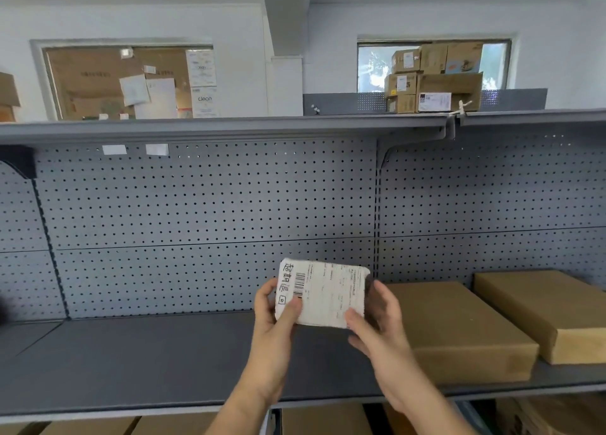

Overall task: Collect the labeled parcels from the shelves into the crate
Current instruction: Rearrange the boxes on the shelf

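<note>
A small parcel [324,292] with a white shipping label and barcode facing me is held up in front of the grey pegboard, above the shelf [147,362]. My left hand [278,316] grips its left end, thumb over the label. My right hand [377,320] holds its right end, fingers curled round the dark side. Two flat brown cardboard boxes [459,329] [544,310] lie on the shelf to the right, with no label showing on their visible faces. No crate is in view.
The top shelf [229,128] overhangs above my hands. Stacked labelled cartons [433,87] stand behind it at the upper right. More cardboard boxes [321,420] sit on the level below. A black bracket [19,160] juts out at the far left.
</note>
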